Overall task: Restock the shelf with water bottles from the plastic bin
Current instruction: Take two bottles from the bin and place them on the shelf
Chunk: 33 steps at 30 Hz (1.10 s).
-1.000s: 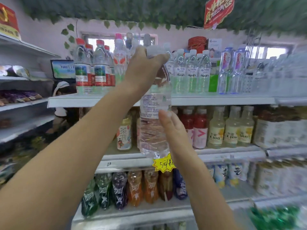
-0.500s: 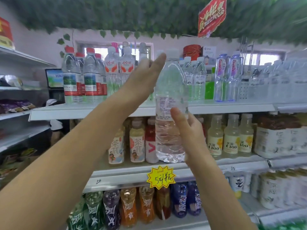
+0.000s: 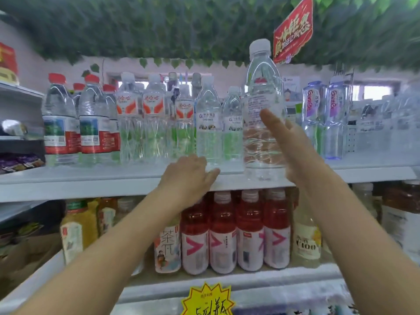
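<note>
Since the earlier frame the left hand (image 3: 188, 176) has let go of the bottle's top and dropped to the shelf (image 3: 95, 181) edge, fingers loosely spread, empty. Right hand (image 3: 293, 148) holds the clear water bottle (image 3: 263, 119) upright, its base at the shelf's front. Behind stand rows of other water bottles (image 3: 208, 123).

Shelf (image 3: 113, 180) front strip free; bottle rows (image 3: 136, 123) block behind.

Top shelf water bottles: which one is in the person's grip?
The tall clear white-capped bottle at the shelf's front edge, held by the right hand. It stands taller and nearer than the shelved rows; the left hand holds nothing.
</note>
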Each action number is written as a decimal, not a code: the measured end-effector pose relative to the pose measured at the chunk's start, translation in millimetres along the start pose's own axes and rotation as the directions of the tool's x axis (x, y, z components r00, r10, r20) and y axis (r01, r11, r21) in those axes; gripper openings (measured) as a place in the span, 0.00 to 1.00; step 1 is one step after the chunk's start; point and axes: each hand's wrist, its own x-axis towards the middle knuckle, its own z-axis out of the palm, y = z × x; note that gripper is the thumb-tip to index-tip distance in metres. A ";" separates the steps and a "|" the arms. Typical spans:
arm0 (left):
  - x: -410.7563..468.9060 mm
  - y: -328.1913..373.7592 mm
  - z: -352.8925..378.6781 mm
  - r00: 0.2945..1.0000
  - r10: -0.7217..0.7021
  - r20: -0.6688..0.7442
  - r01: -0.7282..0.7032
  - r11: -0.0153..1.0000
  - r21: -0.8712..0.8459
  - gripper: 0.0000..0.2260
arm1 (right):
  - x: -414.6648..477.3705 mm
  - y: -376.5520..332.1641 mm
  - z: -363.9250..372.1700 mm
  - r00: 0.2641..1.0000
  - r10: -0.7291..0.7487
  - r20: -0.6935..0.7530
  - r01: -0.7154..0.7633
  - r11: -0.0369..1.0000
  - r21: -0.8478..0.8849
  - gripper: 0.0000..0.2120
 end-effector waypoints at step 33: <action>4.3 -9.4 45.6 0.848 0.124 -0.515 -0.013 0.977 0.214 0.21 | 134.4 76.5 8.3 0.966 0.199 0.168 -0.130 0.928 -0.350 0.46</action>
